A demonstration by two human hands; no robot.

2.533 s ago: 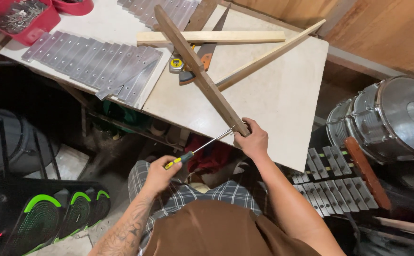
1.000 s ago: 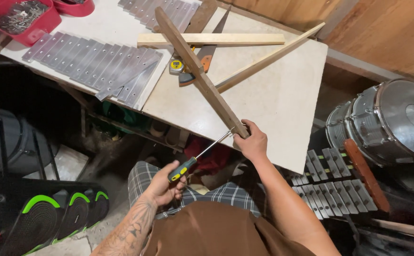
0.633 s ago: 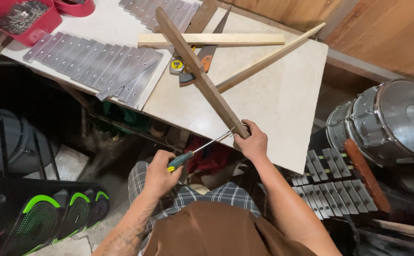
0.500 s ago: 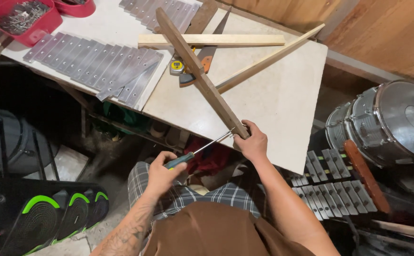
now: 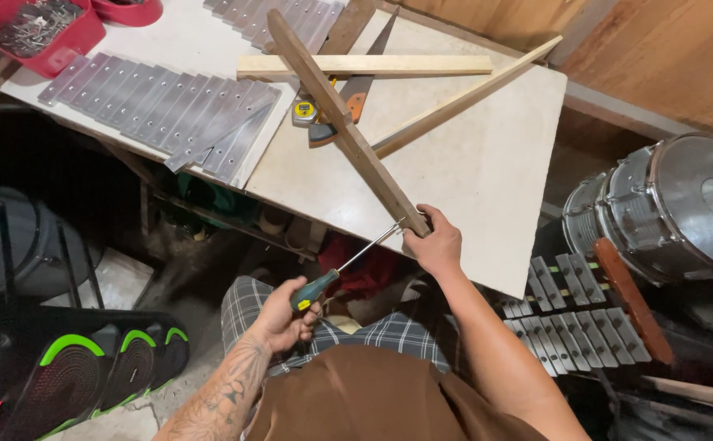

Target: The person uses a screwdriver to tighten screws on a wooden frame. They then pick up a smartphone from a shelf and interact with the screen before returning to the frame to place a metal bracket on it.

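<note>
**Screwdriver meets the end of a wooden bar**

Cluttered workshop, with a pale counter [image 5: 487, 163] carrying loose timber and metal parts. A long dark wooden bar [image 5: 336, 122] lies slantwise across it, its near end jutting past the edge so the tip can be worked on. The right hand [image 5: 434, 241] is clenched around that end, steadying it. The left hand [image 5: 283, 314] grips the green handle of a screwdriver [image 5: 348, 265], whose shaft angles up and right so the tip meets the bar's end just beside the right hand's fingers. Further left lie rows of flat metal bars [image 5: 160, 102]; a tape measure [image 5: 303, 110] sits by the bar, a red tray [image 5: 38, 28] at the far left corner – a drum [image 5: 666, 208] stands to the right.
</note>
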